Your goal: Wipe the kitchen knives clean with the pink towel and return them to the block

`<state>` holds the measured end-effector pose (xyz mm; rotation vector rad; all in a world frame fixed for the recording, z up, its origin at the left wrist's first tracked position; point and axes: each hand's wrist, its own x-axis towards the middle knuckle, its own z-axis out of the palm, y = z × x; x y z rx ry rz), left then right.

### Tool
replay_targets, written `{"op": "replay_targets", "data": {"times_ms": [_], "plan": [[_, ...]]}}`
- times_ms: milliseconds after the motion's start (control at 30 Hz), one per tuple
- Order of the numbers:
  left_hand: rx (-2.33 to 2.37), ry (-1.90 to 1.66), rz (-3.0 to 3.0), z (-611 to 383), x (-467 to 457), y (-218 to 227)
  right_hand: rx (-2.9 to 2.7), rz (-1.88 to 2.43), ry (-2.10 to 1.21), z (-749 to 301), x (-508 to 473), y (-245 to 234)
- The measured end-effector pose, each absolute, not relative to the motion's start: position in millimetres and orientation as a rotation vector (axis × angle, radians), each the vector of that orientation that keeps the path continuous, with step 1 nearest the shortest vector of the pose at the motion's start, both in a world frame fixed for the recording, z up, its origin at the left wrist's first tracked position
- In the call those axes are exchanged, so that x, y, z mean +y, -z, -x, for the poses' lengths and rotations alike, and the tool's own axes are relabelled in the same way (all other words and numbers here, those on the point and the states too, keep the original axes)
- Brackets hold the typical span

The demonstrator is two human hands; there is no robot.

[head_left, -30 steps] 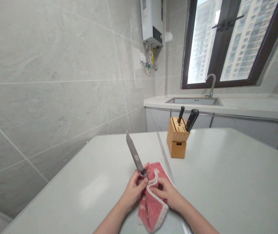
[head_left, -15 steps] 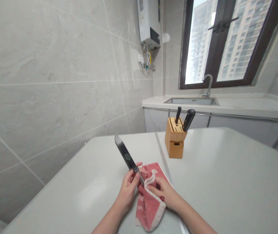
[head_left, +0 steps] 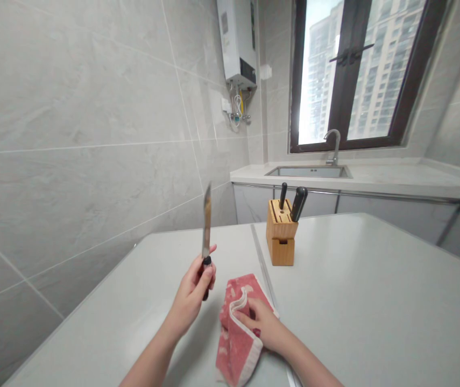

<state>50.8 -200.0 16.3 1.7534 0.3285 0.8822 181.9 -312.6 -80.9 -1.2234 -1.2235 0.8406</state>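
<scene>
Knife point(head_left: 206, 226) nearly vertical, aimed straight upward

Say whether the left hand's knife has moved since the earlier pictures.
Yes, upward: the knife now rises above the top of the wooden knife block, where before its tip sat below.

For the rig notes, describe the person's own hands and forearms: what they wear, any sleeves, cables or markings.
The left hand and right hand are bare, with no gloves, and neither shows a ring, watch or bracelet. The left forearm and right forearm are also bare, with no sleeve in view. No cables or markings show.
</scene>
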Motion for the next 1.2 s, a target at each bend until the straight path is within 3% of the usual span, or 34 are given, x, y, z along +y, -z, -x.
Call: {"op": "replay_targets", "data": {"times_ms": [333,500,1200], "plan": [[0.674,-1.101,-2.941,-72,-188,-127,-1.195,1.312,-0.762,-184,-320,84],[0.56,-1.099,-3.291,-91,-201,-161,-1.198,1.285,-0.768,-185,-322,84],[0.204,-0.828,-3.728,-140,-249,-203,-1.225,1.232,-0.758,-186,-331,71]]}}
